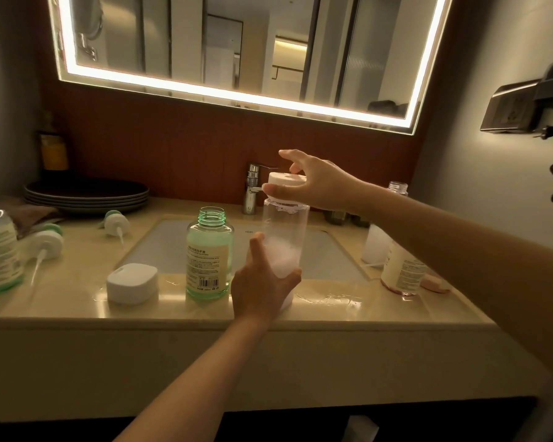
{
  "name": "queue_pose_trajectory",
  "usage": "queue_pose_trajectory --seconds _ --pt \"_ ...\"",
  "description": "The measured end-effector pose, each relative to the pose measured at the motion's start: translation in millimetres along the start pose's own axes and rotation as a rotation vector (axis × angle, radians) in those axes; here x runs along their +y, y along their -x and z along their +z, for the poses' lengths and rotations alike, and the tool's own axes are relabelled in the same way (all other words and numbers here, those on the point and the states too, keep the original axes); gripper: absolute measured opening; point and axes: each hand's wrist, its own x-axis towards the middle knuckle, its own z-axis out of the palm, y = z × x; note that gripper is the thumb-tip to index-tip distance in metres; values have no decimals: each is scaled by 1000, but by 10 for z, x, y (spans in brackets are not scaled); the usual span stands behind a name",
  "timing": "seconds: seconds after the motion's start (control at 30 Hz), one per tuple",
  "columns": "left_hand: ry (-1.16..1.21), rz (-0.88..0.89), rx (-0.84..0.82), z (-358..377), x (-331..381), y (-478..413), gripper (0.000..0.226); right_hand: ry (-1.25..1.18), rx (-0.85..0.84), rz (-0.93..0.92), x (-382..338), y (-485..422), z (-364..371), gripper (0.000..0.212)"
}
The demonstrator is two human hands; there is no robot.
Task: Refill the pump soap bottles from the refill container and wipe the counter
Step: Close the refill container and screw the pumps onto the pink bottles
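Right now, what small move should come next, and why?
Probably twist the white cap with the right hand: it pinches the cap, which sits on the clear bottle, while the left hand grips that bottle low down. Loosening or tightening, I cannot tell.

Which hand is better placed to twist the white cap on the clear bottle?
Probably the right hand: it curls round the white cap atop the clear bottle. The left hand grips the bottle low down, so it looks better suited to steadying.
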Motion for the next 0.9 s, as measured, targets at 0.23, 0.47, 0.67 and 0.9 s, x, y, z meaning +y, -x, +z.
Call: queue_pose_trajectory --seconds 0.23,0.47,0.67,0.9 --pt "-9 -6 5 8 -7 0 78 40 85 15 -1 -6 6 73" --pt "-16 2 11 27 -19 -4 78 -93 2 75 13 -39 -42 71" --pt "-30 -4 9 40 -40 -7 78 252 161 5 26 -22 66 74" --pt "-21 -2 7 39 -44 -5 78 100 -17 19 30 -41 40 66"
